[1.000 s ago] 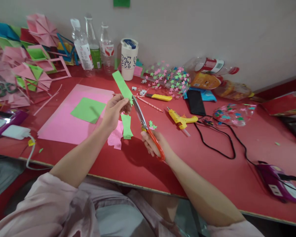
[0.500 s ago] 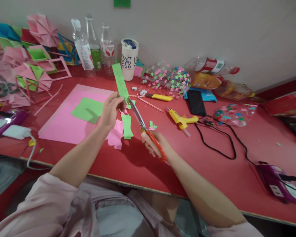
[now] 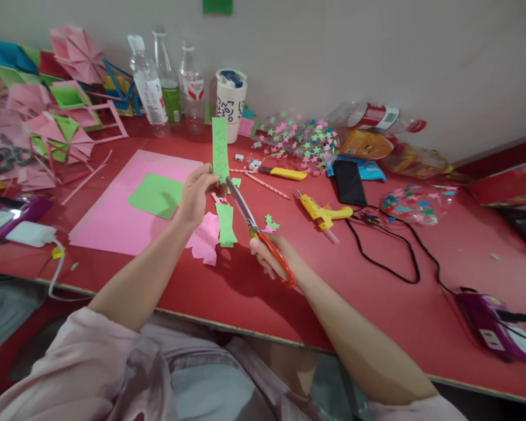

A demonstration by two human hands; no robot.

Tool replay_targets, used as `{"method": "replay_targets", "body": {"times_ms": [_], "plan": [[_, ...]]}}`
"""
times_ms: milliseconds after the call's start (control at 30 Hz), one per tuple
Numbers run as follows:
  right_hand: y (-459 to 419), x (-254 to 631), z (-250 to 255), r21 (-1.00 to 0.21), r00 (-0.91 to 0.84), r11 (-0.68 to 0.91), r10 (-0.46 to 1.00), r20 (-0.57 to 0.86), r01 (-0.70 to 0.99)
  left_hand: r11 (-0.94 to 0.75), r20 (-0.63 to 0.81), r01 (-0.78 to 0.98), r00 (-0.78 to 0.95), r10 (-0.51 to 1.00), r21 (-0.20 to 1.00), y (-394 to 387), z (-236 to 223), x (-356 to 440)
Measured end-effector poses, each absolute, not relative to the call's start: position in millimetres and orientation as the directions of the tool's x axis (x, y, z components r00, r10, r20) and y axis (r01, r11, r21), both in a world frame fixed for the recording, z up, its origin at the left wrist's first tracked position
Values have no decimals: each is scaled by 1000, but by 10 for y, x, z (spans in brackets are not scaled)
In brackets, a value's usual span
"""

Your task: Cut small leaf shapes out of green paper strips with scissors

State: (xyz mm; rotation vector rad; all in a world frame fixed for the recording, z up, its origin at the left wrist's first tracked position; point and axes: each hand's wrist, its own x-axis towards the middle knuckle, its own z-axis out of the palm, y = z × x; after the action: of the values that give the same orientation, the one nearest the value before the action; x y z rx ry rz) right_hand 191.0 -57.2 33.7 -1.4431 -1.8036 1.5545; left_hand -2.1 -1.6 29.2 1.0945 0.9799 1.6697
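The green strip (image 3: 220,137), its marks (image 3: 220,153) too small to make out, hides a bit of the white cup (image 3: 234,108), while the top edge cuts off green paper (image 3: 218,6) on the wall (image 3: 307,52) and the right edge cuts off a purple box (image 3: 493,321).

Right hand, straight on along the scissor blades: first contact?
Probably the green strip pinched in the left hand, by the tips of the scissors; whether they touch is unclear.

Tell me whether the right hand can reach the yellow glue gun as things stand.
Likely yes, but the right hand holds the orange-handled scissors, so its grip must loosen first; nothing appears to stand between it and the yellow glue gun.
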Motion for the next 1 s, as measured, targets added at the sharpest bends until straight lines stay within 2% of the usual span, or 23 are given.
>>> {"method": "replay_targets", "body": {"times_ms": [700,1000], "plan": [[-575,1886,351,-883,-405,-196,831,-381,427,-250,237,-215,-83,968,944,-40,338,-87],[-587,1869,326,-921,-384,-125,882,-274,369,-214,212,-227,-34,977,950,-23,306,-52]]}}
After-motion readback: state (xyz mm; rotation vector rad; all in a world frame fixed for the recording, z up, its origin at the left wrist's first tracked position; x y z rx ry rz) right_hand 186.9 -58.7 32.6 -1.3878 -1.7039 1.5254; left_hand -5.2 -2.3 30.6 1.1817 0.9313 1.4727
